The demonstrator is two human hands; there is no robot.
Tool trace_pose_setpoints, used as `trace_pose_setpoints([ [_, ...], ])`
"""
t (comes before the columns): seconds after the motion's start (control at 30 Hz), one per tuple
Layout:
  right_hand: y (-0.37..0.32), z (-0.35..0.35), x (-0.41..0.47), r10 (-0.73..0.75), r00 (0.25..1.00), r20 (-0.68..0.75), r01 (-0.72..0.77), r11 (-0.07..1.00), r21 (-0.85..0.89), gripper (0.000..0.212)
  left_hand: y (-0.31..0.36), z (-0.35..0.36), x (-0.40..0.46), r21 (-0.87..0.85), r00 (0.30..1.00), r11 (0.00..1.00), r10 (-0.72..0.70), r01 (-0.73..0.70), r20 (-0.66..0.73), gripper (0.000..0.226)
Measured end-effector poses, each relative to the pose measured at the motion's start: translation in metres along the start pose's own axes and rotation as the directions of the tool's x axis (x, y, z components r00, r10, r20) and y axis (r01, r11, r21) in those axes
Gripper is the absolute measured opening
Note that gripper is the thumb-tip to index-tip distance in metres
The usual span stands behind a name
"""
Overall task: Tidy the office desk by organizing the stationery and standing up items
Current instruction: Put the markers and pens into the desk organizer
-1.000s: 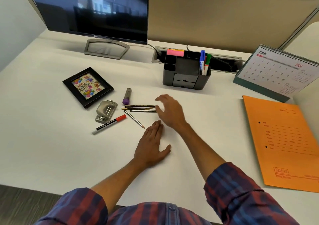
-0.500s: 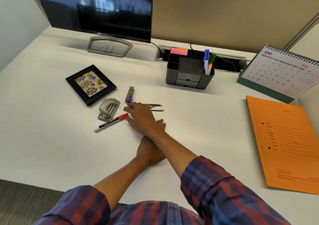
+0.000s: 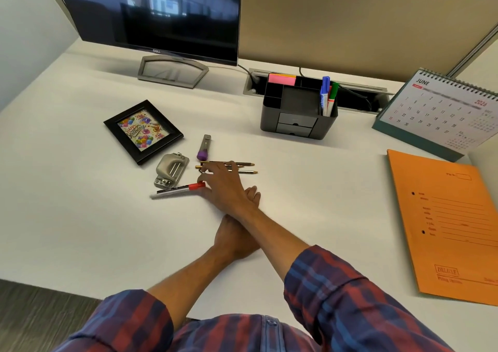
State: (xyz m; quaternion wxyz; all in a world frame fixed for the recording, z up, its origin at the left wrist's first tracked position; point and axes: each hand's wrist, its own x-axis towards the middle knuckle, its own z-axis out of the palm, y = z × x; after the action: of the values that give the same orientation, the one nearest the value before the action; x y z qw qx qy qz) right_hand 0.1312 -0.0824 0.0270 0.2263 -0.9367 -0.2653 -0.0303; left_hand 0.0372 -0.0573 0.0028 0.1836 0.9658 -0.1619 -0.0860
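My right hand reaches across my left one to a cluster of stationery. Its thumb touches the red cap of a marker lying flat, and its curved fingers hover over several gold-tipped pencils. It holds nothing. My left hand lies flat on the desk, partly hidden under my right forearm. A purple-capped lead case, a grey hole punch and a black photo frame lie flat nearby. The black desk organizer holds two markers and sticky notes.
A monitor stands at the back left, with a cable slot behind the organizer. A desk calendar stands at the right. In front of it lies an orange folder.
My right hand has swung left over my left hand, from the right ends of the pencils to the marker's red cap. The left hand stays flat.
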Motion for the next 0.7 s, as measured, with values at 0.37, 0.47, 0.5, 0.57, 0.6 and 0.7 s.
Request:
trace_pose_setpoints([
  [0.37, 0.025, -0.083, -0.004, 0.416, 0.909, -0.032, -0.181, 0.463, 0.868, 0.007, 0.001, 0.000, 0.004, -0.010, 0.992, 0.999, 0.044, -0.045, -0.121, 0.082],
  [0.47, 0.045, -0.113, -0.007, 0.441, 0.885, -0.146, -0.120, 0.520, 0.846, 0.009, 0.000, 0.002, 0.004, -0.023, 0.990, 0.999, 0.038, -0.041, -0.133, 0.083],
  [0.5, 0.052, -0.125, -0.009, 0.451, 0.871, -0.196, -0.101, 0.555, 0.826, 0.008, 0.000, 0.003, 0.004, -0.020, 0.990, 0.999, 0.039, -0.042, -0.135, 0.083],
  [0.57, 0.070, -0.145, -0.012, 0.462, 0.827, -0.319, -0.064, 0.641, 0.765, 0.009, 0.000, 0.004, 0.005, -0.010, 0.989, 0.999, 0.042, -0.044, -0.139, 0.082],
  [0.6, 0.079, -0.155, -0.014, 0.465, 0.799, -0.382, -0.053, 0.686, 0.725, 0.010, 0.000, 0.005, 0.005, -0.006, 0.989, 0.999, 0.043, -0.044, -0.142, 0.082],
  [0.7, 0.109, -0.183, -0.015, 0.476, 0.692, -0.543, -0.082, 0.799, 0.596, 0.012, -0.001, 0.006, 0.005, -0.003, 0.987, 0.999, 0.043, -0.044, -0.155, 0.082],
])
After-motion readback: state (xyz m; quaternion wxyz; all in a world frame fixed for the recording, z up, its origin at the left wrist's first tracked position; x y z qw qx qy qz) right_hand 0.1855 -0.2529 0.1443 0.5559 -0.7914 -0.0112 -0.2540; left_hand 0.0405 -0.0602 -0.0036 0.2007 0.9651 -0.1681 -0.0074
